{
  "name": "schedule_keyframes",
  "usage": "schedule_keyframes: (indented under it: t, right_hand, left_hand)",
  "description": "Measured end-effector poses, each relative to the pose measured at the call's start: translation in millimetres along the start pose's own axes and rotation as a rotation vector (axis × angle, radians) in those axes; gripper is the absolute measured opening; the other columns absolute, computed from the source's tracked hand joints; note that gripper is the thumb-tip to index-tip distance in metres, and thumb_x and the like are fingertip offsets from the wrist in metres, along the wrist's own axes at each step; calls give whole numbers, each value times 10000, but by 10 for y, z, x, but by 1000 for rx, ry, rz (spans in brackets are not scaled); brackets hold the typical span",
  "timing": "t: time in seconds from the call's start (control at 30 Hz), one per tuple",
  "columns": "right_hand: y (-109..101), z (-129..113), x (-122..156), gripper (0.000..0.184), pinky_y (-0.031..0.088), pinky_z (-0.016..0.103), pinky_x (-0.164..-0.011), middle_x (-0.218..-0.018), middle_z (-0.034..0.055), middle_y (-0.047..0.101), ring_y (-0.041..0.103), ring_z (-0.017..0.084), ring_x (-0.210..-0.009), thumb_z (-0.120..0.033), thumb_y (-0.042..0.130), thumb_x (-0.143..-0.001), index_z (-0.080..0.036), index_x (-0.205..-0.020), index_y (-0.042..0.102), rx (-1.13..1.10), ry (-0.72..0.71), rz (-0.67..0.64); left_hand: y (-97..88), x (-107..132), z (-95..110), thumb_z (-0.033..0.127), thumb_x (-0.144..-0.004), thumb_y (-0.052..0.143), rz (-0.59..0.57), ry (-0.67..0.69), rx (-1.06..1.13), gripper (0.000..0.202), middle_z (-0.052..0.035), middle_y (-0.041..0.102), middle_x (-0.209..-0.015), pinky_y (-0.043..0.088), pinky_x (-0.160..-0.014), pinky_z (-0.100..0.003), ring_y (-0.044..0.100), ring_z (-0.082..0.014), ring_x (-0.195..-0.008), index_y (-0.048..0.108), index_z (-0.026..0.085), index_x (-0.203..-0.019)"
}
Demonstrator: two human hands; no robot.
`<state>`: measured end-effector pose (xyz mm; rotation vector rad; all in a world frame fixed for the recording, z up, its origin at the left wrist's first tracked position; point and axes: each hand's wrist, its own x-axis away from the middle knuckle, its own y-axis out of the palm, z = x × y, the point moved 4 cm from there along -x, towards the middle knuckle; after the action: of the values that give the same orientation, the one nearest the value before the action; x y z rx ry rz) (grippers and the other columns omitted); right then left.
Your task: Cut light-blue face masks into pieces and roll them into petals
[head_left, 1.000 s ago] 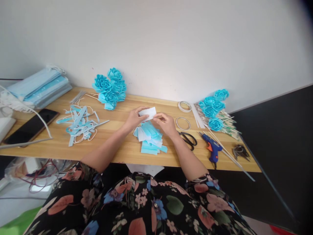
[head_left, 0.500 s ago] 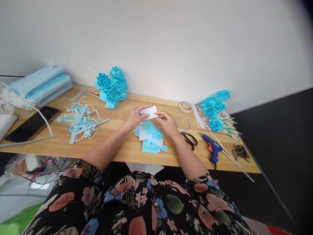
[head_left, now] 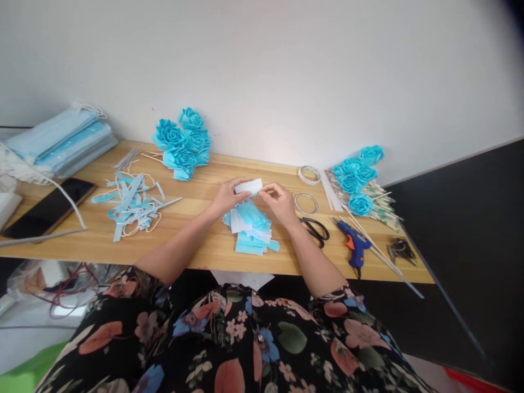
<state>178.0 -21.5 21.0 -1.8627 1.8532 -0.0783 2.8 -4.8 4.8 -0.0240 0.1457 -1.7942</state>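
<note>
Gripping a small white piece [head_left: 248, 186] by its left end, the fingers of the left hand [head_left: 226, 197] are bearing on it from behind, closed, with the thumb pressing on the near side. The fingers of the right hand [head_left: 280, 203] are pinching the right edge of the same piece, thumb and forefinger drawn together at the tips. Both hands are holding it above the tabletop [head_left: 196, 234], just beyond a loose pile of blue and white pieces [head_left: 251, 226].

To the right, a narrow ring-shaped roll [head_left: 307, 212] is lying near the right hand, and a white tape roll [head_left: 308, 181] is resting farther back. Black-handled scissors [head_left: 308, 221] are lying beside the right forearm, which is partly covering them. Farther right, a blue glue gun [head_left: 357, 245] is lying beside some thin sticks [head_left: 380, 255]; a group of blue flowers [head_left: 354, 173] is resting behind these.

To the left, a tangle of blue strips and white cords [head_left: 133, 202] is lying well apart from the pile. Behind it, a larger cluster of blue flowers [head_left: 184, 142] is standing near the wall. At the far left, a dark phone [head_left: 51, 208] is lying flat in front of stacked face masks [head_left: 61, 139].
</note>
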Motion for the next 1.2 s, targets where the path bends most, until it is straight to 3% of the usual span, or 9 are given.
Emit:
schedule_keyframes:
  t: [0.2,0.37,0.47,0.63,0.73,0.87,0.97,1.07,1.2]
  right_hand:
    - [-7,7,-5,193,485,276,-694,-815,10,712,606,139,-701,-397,671,-790,-204,-799,666,3,6,13]
    - [-5,11,-6,191,484,272,-688,-809,13,705,606,134,-693,-388,675,-789,-198,-787,653,-15,13,16]
    - [-12,46,-20,260,492,276,-720,-863,21,700,628,150,-781,-424,670,-796,-202,-930,658,-97,23,14]
    - [14,141,-54,554,499,281,-774,-957,34,681,627,170,-906,-493,662,-795,-215,-1264,569,-245,67,-89]
    - [45,156,-47,433,473,261,-722,-868,8,653,600,150,-806,-487,683,-776,-193,-1094,660,-200,66,-160]
    - [65,181,-25,322,420,250,-618,-663,-25,575,512,118,-629,-495,678,-772,-174,-760,659,-116,86,-151]
    - [68,203,-22,311,445,262,-639,-709,-11,621,537,130,-653,-479,693,-754,-175,-818,679,-114,104,-118]
    - [66,221,-28,328,469,274,-664,-758,4,655,562,139,-677,-474,693,-749,-167,-867,693,-125,113,-93]
    - [54,239,-31,362,488,284,-695,-802,12,681,584,148,-713,-487,681,-758,-166,-923,705,-151,111,-56]
  left_hand:
    - [9,9,-5,458,-792,672,-36,39,20,551,-105,715,-1086,505,-607,-227,659,-132,-700,633,163,-1256]
    - [1,-8,13,343,-737,738,-8,167,-73,536,-124,651,-1274,507,-764,-265,660,-194,-933,655,163,-1235]
    - [-12,-15,-7,287,-757,701,23,158,-74,493,-114,674,-1227,501,-812,-289,655,-201,-952,661,167,-1233]
    - [-14,11,44,254,-747,694,44,152,-122,486,-104,684,-1204,486,-858,-305,643,-209,-981,667,169,-1225]
    - [-6,31,83,234,-739,688,59,171,-174,457,-90,686,-1196,478,-835,-291,633,-204,-975,686,181,-1192]
    - [-9,41,82,241,-732,686,91,152,-134,514,-47,706,-992,445,-684,-243,594,-133,-747,653,186,-1242]
    - [-7,26,76,289,-731,693,67,118,95,645,-1,658,-811,430,-636,-226,545,-99,-647,549,164,-1347]
    - [-8,5,85,333,-698,732,58,106,272,755,6,644,-803,451,-653,-228,555,-97,-664,483,165,-1390]
    - [24,-4,34,396,-678,761,30,52,257,624,-19,665,-834,444,-614,-226,554,-108,-681,610,159,-1235]
